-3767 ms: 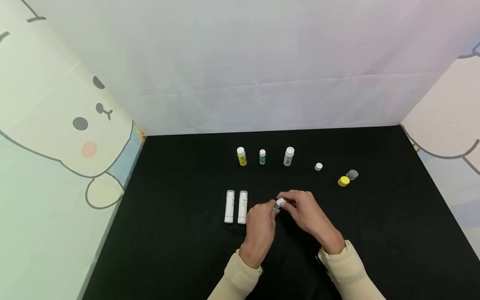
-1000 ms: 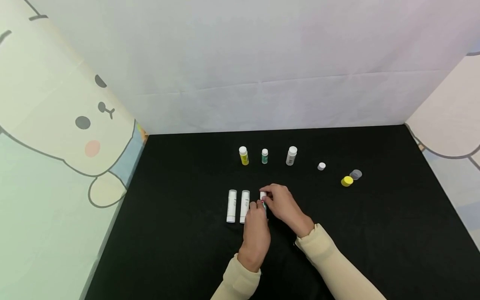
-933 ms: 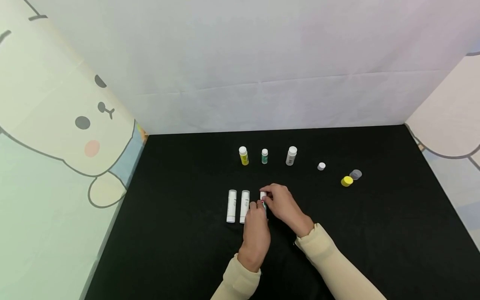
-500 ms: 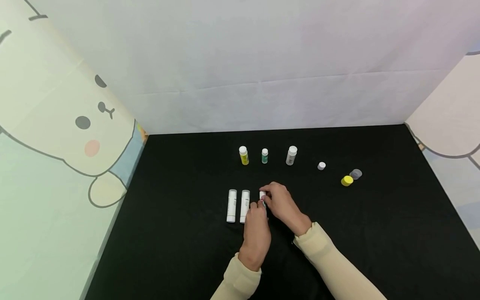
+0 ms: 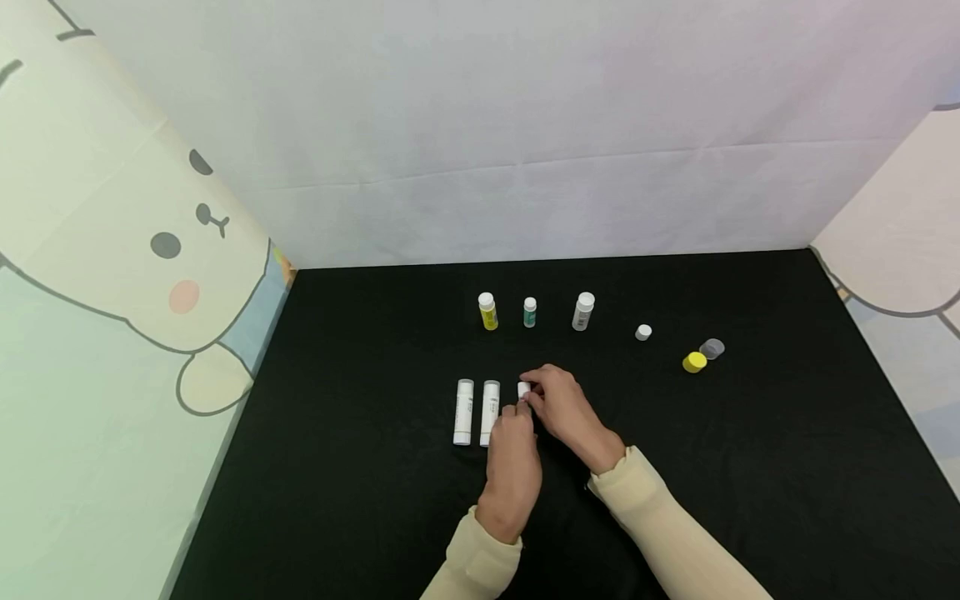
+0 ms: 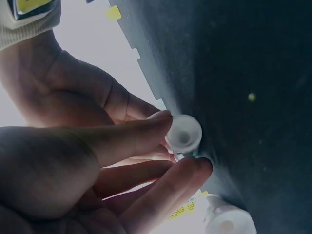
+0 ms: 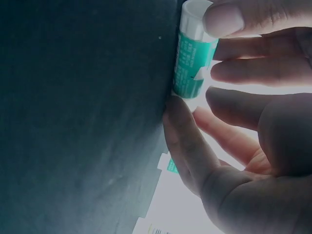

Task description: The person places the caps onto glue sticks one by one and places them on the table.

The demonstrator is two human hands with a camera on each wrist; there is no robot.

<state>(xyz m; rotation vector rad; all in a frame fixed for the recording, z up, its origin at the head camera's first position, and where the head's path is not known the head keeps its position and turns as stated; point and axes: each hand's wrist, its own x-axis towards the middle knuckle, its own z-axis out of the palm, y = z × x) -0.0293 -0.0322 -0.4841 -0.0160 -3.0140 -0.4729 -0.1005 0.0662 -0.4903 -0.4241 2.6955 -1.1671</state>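
Note:
My left hand and right hand both pinch one small glue stick low over the black tabletop. It has a green label and white ends. In the right wrist view my right fingers are at its far end, while the left thumb presses the near white end. That round near end shows between my left fingertips in the left wrist view. Close to the left of it lie two white glue sticks, side by side and parallel; my left hand partly covers the nearer one.
Behind my hands stand a yellow glue stick, a green glue stick and a white-and-grey one in a row. To the right are a white cap, a yellow cap and a translucent cap.
Since the oldest frame, both hands have carried the green glue stick leftward, next to the two lying white ones. Over the last second they stay nearly still, with only a tiny leftward shift of the stick.

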